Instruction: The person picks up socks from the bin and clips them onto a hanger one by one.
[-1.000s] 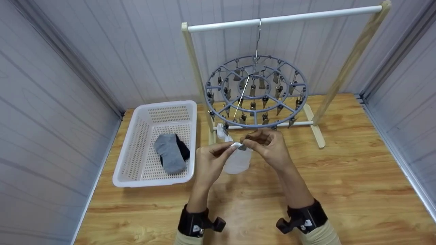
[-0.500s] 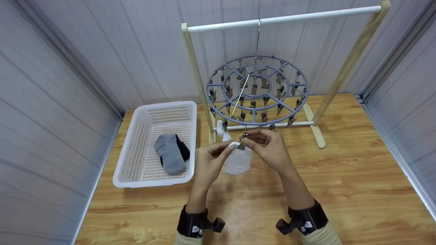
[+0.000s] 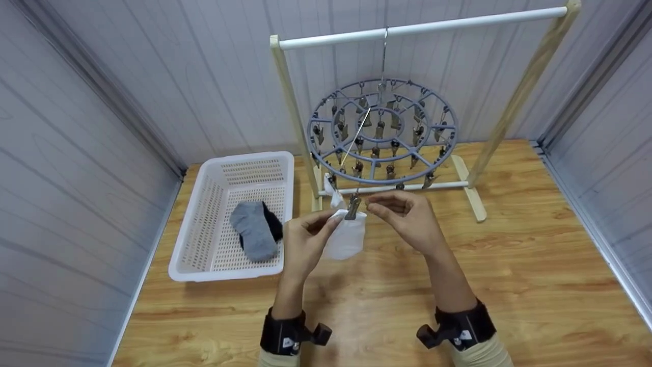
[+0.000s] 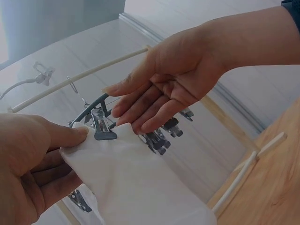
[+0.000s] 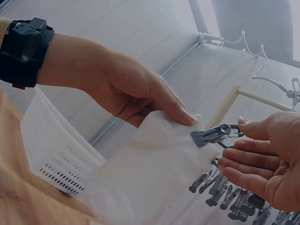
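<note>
My left hand [image 3: 305, 243] pinches the top edge of a white sock [image 3: 346, 242] between thumb and fingers, left of a metal clip. That clip [image 4: 101, 125] bites the middle of the sock's edge, and the sock hangs down from it. Just to the right, my right hand [image 3: 411, 224] is off the clip, its thumb and fingers parted and holding nothing, as the right wrist view shows. The clip dangles from the front rim of a round blue-grey clip hanger [image 3: 377, 181]. A second white piece [image 3: 333, 192] hangs from a neighbouring clip on the left.
A white plastic basket [image 3: 175, 272] on the wood-patterned surface holds a grey sock [image 3: 254, 232] and something black [image 3: 275, 224] under it. The hanger hooks onto the white bar [image 3: 458, 24] of a wooden stand. Several bare clips dangle from its rings. Pale panels enclose the sides.
My right fingers have let go of the clip and drawn away to the right. The clip now grips the sock, which has shifted slightly left with my left hand. The hanger has swung slightly.
</note>
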The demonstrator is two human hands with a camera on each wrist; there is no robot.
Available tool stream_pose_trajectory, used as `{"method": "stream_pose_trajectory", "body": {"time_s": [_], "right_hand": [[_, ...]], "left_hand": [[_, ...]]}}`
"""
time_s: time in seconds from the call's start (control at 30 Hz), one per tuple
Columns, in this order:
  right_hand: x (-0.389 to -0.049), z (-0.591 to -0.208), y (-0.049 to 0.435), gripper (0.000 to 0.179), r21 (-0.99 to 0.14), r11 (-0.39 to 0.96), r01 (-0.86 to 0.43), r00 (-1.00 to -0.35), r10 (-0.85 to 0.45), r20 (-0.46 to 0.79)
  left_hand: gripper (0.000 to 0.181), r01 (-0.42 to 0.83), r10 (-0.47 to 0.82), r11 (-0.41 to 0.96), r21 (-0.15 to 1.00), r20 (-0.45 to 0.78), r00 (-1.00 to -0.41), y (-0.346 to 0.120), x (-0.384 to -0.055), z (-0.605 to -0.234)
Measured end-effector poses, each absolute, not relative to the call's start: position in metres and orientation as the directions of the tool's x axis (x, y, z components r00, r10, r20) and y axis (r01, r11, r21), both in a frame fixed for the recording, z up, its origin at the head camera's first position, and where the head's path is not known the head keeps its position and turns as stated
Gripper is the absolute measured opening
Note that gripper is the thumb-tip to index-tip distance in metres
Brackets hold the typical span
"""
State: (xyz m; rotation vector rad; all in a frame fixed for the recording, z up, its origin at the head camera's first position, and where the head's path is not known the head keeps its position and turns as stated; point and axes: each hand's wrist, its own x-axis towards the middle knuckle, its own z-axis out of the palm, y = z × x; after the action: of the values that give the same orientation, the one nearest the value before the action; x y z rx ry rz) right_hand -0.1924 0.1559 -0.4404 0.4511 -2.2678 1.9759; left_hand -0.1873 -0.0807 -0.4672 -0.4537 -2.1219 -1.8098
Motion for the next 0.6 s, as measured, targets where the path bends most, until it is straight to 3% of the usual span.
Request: {"method": "stream_pose_trajectory", "body": {"time_s": [0.6], "right_hand": [[-0.189, -0.429, 0.184, 0.013, -0.933, 0.062, -0.354, -0.933, -0.097, 0.347]], "left_hand": [[0.014, 0.413, -0.051, 0.146, 0.899, 0.424, -0.904, -0.099, -0.190, -0.464]]}}
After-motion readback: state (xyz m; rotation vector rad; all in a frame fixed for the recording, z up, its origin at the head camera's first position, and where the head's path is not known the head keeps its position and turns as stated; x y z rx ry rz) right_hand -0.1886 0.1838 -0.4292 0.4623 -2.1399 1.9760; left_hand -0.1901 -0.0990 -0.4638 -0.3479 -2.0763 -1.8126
